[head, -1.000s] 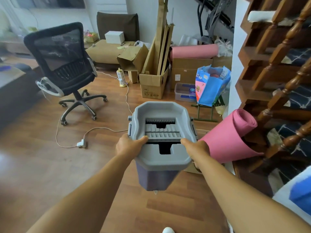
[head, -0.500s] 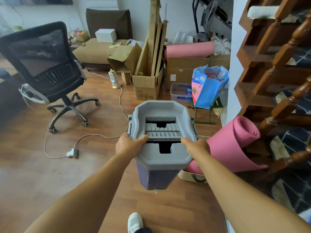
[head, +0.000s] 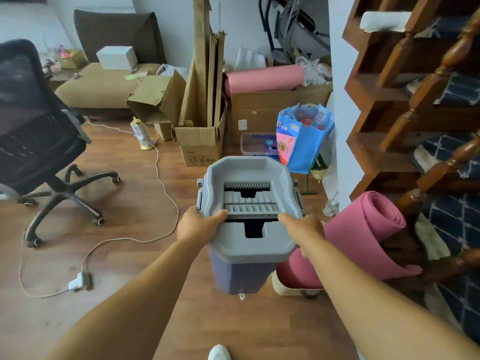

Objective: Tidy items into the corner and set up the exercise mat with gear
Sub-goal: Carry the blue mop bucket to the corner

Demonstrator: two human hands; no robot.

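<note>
Two hands carry one grey mop bucket above the wood floor, facing a cluttered corner.

Head view: the left hand (head: 198, 226) and right hand (head: 302, 228) each curl their fingers tight over the near rim of the mop bucket (head: 249, 245), one per side; it has a smooth grey plastic top with a ribbed slotted wringer and a purple body, held clear of the floor (head: 135, 229). Two pink foam mats show: one rolled mat (head: 363, 237) leaning just right of the bucket by the stairs (head: 415, 105), one upper mat (head: 265, 79) atop cardboard boxes (head: 259, 110). One blue bag (head: 304, 136) and one office chair (head: 39, 131) flank open floor, which a white cable (head: 161, 178) crosses.
</note>
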